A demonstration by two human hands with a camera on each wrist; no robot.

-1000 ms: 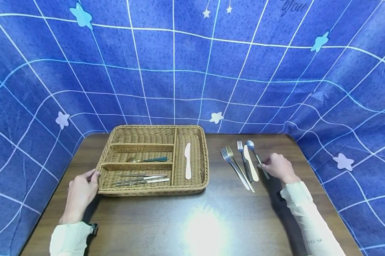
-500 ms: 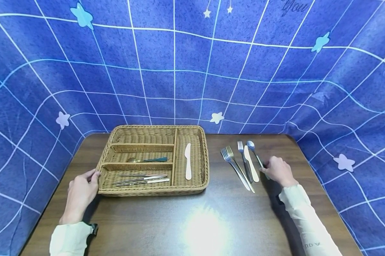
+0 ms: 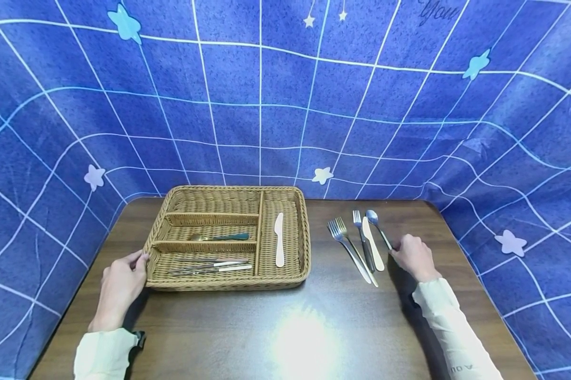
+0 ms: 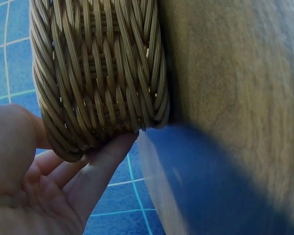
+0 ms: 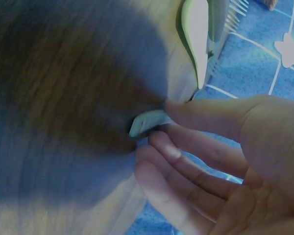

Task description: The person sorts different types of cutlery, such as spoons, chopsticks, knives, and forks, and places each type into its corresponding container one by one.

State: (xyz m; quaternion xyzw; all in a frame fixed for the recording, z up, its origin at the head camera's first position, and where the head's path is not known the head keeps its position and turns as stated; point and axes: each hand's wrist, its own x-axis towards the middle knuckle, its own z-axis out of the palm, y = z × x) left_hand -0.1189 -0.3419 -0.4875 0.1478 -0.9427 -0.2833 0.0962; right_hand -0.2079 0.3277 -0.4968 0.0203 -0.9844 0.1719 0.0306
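My left hand point(image 3: 121, 285) holds the near left corner of a wicker cutlery tray point(image 3: 228, 285); in the left wrist view its thumb and fingers lie around the woven end point(image 4: 100, 73). On the right, my right hand point(image 3: 415, 257) pinches the handle of a spoon point(image 3: 372, 216) between thumb and fingers. The right wrist view shows the pale green handle end point(image 5: 148, 121) poking out of that pinch. Left of the spoon lie a cream knife point(image 3: 373, 245), a dark-handled fork point(image 3: 365, 244) and two more forks point(image 3: 349, 250).
Inside the tray, a pale knife point(image 3: 279, 240) fills the right compartment. A green-handled utensil point(image 3: 230, 237) lies in the middle left one, and several thin utensils point(image 3: 214, 267) in the front one. Blue star-patterned cloth point(image 3: 285, 105) walls the brown table point(image 3: 209, 332).
The right hand has drawn slightly nearer along the spoon's handle and now pinches it near the end. The left hand and the tray have stayed put.
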